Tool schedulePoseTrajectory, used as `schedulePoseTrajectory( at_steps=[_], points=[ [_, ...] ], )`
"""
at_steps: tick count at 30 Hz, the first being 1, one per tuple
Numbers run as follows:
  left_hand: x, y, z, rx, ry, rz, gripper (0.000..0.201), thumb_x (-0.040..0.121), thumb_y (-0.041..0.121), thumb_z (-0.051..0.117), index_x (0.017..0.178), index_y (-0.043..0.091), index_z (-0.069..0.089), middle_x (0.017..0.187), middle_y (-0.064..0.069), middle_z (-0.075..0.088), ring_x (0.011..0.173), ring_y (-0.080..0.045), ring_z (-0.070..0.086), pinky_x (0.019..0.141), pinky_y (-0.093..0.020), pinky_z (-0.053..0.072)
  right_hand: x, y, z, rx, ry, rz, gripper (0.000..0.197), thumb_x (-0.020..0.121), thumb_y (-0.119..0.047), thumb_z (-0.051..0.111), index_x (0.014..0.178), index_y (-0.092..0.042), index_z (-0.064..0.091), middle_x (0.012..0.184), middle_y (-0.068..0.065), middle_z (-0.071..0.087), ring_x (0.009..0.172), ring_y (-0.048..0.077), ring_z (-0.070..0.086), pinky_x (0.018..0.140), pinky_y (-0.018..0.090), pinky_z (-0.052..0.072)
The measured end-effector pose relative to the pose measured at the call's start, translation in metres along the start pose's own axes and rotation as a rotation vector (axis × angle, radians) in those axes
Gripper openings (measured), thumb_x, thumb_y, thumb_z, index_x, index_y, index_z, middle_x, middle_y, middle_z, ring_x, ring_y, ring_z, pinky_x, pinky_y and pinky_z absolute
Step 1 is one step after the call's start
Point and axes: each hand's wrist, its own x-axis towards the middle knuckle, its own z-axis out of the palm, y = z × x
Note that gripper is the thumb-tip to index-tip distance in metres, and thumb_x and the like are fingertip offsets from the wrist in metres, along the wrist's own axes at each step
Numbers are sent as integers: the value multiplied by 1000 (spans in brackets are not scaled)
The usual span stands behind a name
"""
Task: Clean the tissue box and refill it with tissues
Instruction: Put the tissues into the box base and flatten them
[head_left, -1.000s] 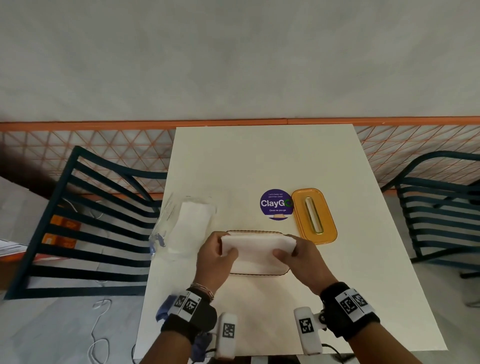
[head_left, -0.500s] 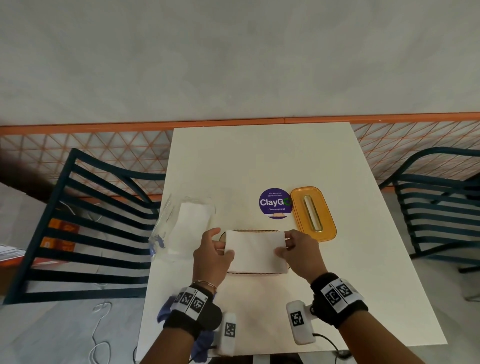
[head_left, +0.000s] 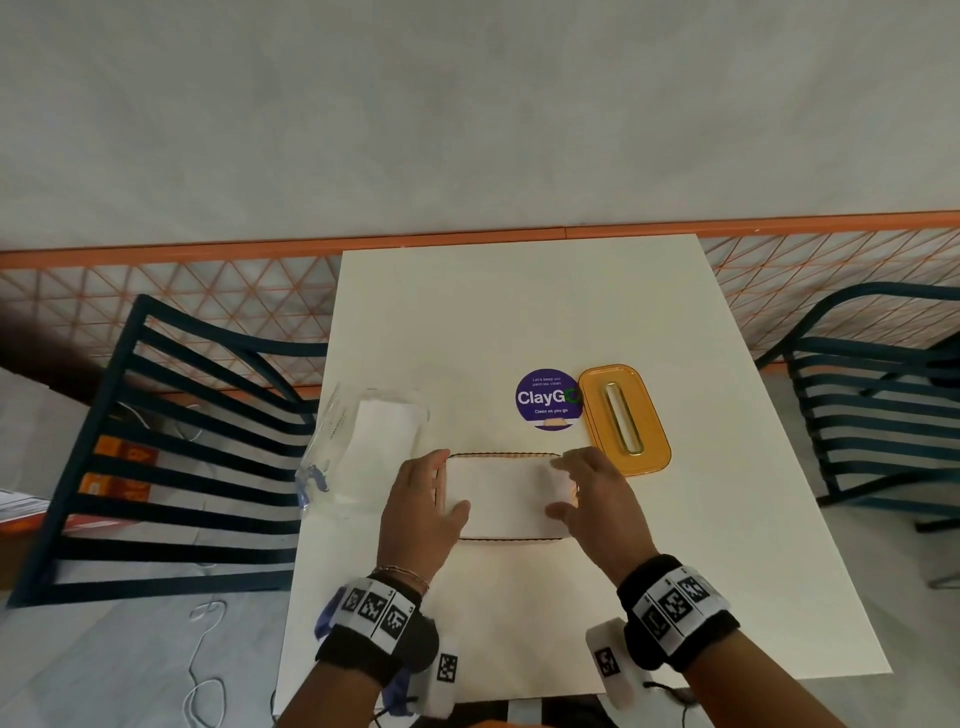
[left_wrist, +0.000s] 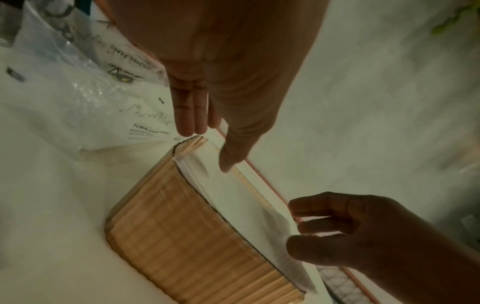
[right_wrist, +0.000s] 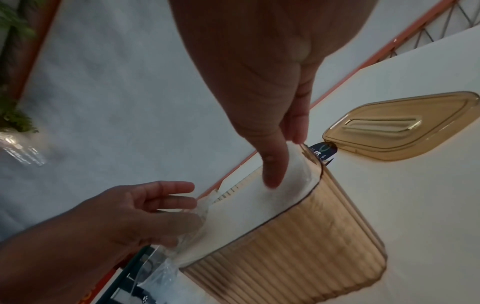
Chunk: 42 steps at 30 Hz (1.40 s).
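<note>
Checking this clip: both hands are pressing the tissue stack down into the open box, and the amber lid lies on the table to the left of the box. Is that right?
Not quite. The lid lies on the table to the right of the box, beside the round purple sticker, as the head view shows. The rest holds: the left hand and right hand are on the tissue stack in the open box.

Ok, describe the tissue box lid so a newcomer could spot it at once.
Start at the white rectangular table and find the round purple ClayGo sticker near its middle. Touching the sticker's right edge lies the flat amber plastic lid. It alone has a long gold-rimmed slot and sits apart from the ribbed amber tissue box.
</note>
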Motion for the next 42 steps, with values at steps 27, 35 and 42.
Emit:
schedulePoseTrajectory(
  at_steps=[27, 35, 42],
  points=[
    [13, -14, -17, 529, -454, 398, 32, 103, 38, 52, 127, 29, 71, 154, 8, 50, 142, -8, 43, 117, -32, 29, 8, -12, -3, -389, -352, -171, 88, 77, -49, 82, 152, -28, 41, 165, 2, 30, 151, 24, 27, 123, 39, 24],
    [16, -20, -21, 508, -484, 410, 37, 103, 40, 54, 136, 28, 64, 156, 11, 46, 143, -6, 40, 116, -27, 27, 5, -12, 0, -369, -329, -130, 86, 77, -54, 81, 150, -32, 42, 165, 0, 30, 150, 23, 28, 122, 39, 27],
    [21, -31, -19, 537, -512, 544, 31, 103, 31, 54, 124, 18, 73, 150, 1, 55, 139, -15, 50, 114, -30, 32, 5, -13, -2, -356, -344, -108, 85, 76, -53, 82, 150, -33, 44, 165, -1, 30, 150, 23, 29, 122, 38, 26]
  ],
)
